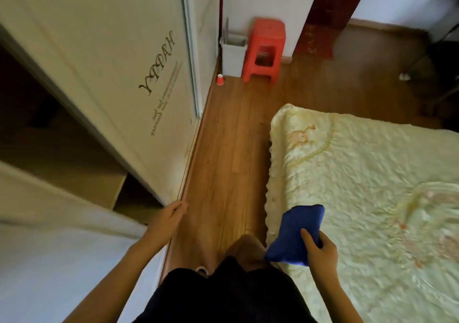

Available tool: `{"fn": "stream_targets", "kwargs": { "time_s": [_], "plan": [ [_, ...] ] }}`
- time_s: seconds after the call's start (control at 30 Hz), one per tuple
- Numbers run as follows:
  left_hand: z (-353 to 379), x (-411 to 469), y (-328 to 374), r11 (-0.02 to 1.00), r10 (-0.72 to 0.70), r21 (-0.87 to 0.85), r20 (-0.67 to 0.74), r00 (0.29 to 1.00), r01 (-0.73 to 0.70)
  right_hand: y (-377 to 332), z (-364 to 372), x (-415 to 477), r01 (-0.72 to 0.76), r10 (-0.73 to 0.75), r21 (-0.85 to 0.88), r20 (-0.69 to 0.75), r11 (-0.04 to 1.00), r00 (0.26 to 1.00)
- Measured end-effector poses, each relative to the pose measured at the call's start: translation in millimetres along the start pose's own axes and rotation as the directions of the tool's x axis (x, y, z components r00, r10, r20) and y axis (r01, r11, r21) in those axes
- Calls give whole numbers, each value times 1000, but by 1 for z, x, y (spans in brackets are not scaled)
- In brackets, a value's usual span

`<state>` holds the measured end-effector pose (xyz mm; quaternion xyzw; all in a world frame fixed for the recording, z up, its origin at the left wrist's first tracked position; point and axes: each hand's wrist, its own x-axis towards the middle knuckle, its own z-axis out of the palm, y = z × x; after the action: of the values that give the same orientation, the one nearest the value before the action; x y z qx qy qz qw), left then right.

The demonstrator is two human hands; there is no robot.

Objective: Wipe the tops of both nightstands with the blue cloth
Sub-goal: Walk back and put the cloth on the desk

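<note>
Blue cloth [295, 233]: held folded or bunched at the near right, above the near left edge of the bed [372, 186], in a pad shape judged ready for wiping.
Right hand [320, 250]: closed around the cloth's near end, thumb pressed on top, fingers hidden beneath.
Left hand [171, 213]: nothing held; fingers loosely together and slightly curled, close to the wardrobe door [111, 74] edge. Contact cannot be told; judged held out for balance.
Nightstands: none in view; wiping judged not under way here.
Passage: wooden floor [228, 136] runs between wardrobe and bed toward the far wall.
Far end: red stool [267, 49], white bin [233, 54] and red cup [219, 79] are noted; none obstruct the passage.
</note>
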<state>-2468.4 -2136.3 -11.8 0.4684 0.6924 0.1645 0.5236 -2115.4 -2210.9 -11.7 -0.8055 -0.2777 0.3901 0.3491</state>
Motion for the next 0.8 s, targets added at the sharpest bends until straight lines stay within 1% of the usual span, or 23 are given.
{"fn": "stream_targets", "kwargs": {
  "time_s": [0.13, 0.2, 0.27, 0.33, 0.5, 0.67, 0.8],
  "plan": [
    [12, 87, 43, 996, 20, 81, 77, 997, -26, -29, 8, 77, -56, 57, 27, -35, 998, 998],
    [20, 134, 55, 996, 3, 85, 75, 997, -9, -51, 17, 123, -58, 59, 39, -38, 998, 998],
    [25, 178, 65, 998, -53, 39, 23, 998, 52, -79, 26, 167, -59, 60, 34, -23, 998, 998],
    [26, 195, 104, 995, -96, -15, -49, 994, 95, -107, 34, 209, -62, 62, 44, -10, 997, 998],
    [9, 237, 185, 996, -76, -65, -172, 982, 66, -203, 53, 300, 31, -35, 37, 94, 999, 995],
    [-16, 310, 225, 991, -116, -91, -249, 962, 95, -273, 77, 379, 89, -102, 87, 161, 992, 982],
    [-26, 389, 261, 991, -120, -91, -231, 966, 102, -315, 102, 448, 91, -102, 80, 144, 993, 984]
  ]
}}
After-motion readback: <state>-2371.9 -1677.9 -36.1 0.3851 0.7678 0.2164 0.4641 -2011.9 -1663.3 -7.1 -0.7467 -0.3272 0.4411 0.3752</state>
